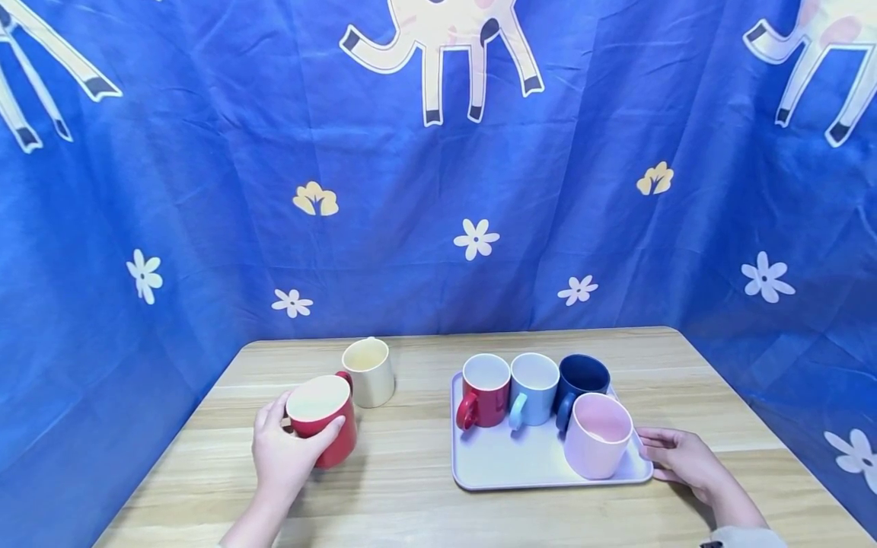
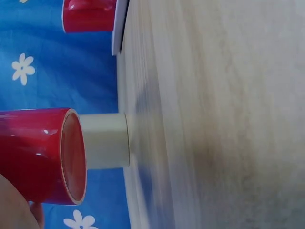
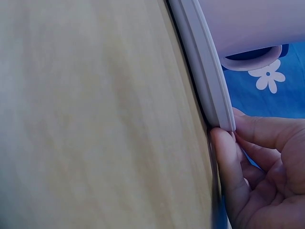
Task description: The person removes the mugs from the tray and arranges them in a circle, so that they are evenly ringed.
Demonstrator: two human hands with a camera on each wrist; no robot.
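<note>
My left hand (image 1: pixel 282 457) grips a red mug (image 1: pixel 337 435) with a white inside, fingers and thumb round its body. In the left wrist view its base shows, held clear of the wooden table. Behind it a cream mug (image 1: pixel 375 380) stands on the table. On the right lies a pale lilac tray (image 1: pixel 507 463), whose right edge my right hand (image 1: pixel 685 463) pinches between thumb and fingers. The tray bears another red mug (image 1: pixel 492 403), a light blue mug (image 1: pixel 541 399), a navy mug (image 1: pixel 584 374) and, at the front right, a pink mug (image 1: pixel 592 449).
The wooden table (image 1: pixel 404 495) runs between the held red mug and the tray. A blue printed curtain (image 1: pixel 384 274) hangs behind the table and along both sides. Handles of the tray's red, light blue and navy mugs point toward the front.
</note>
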